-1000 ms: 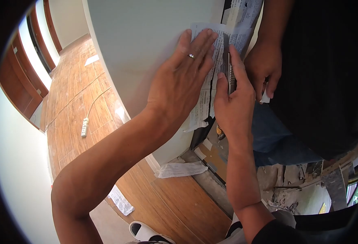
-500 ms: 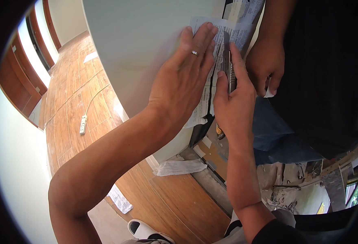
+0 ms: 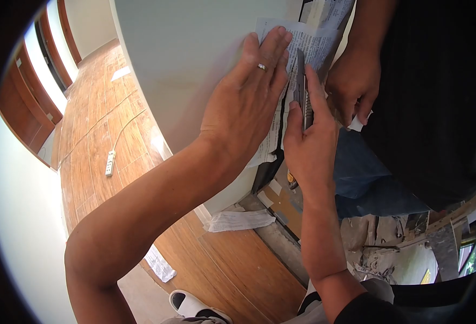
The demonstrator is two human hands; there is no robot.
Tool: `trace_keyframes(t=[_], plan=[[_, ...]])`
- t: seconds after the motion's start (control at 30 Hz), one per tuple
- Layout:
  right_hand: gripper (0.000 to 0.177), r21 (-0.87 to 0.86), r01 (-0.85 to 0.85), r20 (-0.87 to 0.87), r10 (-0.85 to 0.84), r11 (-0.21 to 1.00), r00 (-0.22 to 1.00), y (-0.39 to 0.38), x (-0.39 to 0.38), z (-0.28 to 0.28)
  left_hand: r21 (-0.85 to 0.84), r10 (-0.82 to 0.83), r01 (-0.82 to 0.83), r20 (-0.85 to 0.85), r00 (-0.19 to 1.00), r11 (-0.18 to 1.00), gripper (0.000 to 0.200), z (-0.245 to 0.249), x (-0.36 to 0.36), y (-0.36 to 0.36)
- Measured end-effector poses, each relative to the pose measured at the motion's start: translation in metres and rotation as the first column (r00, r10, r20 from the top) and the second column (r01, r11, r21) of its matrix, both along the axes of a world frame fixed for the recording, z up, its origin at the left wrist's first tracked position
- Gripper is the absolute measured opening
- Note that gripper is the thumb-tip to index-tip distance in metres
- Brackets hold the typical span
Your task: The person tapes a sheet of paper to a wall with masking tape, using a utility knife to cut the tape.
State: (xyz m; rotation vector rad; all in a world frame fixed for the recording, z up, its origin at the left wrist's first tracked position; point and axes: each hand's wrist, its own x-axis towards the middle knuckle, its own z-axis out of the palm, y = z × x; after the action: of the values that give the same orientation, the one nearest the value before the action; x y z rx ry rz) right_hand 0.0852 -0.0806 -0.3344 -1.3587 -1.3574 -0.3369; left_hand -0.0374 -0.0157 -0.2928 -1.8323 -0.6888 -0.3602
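My left hand, with a ring on one finger, lies flat with fingers stretched out on a sheet of printed paper at the edge of the pale wall panel. Just right of it, my right hand grips a utility knife, index finger stretched along its side. The long grey blade points up along the paper, beside a dark gap where the printed strip is parted. A yellow end of the handle shows below my right hand; my palm hides the middle.
Close on the right, another person's hand holds a small white scrap. Paper strips lie on the wooden floor. A power strip with its cord rests at left. Rubble shows at lower right.
My right hand and the knife have slid a little down along the paper edge. My left hand stays pressed on the sheet. The other person's hand has barely shifted.
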Motion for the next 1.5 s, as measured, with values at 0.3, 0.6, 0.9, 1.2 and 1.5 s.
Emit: trace_keyframes(t=[0.3, 0.6, 0.9, 1.2, 1.5], plan=[[0.056, 0.029, -0.027, -0.015, 0.027, 0.999, 1.000, -0.001, -0.005, -0.002, 0.000, -0.018, 0.018, 0.013, 1.000, 1.000, 0.062, -0.002, 0.000, 0.003], [0.055, 0.043, -0.001, 0.005, 0.000, 0.999, 1.000, -0.002, 0.000, 0.011, -0.004, -0.025, 0.025, 0.011, 1.000, 1.000, 0.062, -0.001, 0.000, 0.002], [0.056, 0.006, -0.019, -0.023, 0.019, 1.000, 1.000, 0.001, -0.001, 0.013, -0.001, -0.025, 0.025, 0.001, 1.000, 1.000, 0.062, -0.001, -0.001, 0.004], [0.057, 0.081, -0.124, -0.081, 0.130, 0.989, 0.988, -0.016, -0.005, -0.010, -0.002, -0.087, 0.087, 0.046, 0.995, 0.996, 0.057, -0.003, -0.001, 0.007], [0.051, 0.275, -0.257, -0.463, 0.362, 0.926, 0.809, 0.002, 0.002, -0.003, 0.117, -0.442, 0.436, 0.422, 0.791, 0.892, 0.032, 0.062, 0.022, 0.015]])
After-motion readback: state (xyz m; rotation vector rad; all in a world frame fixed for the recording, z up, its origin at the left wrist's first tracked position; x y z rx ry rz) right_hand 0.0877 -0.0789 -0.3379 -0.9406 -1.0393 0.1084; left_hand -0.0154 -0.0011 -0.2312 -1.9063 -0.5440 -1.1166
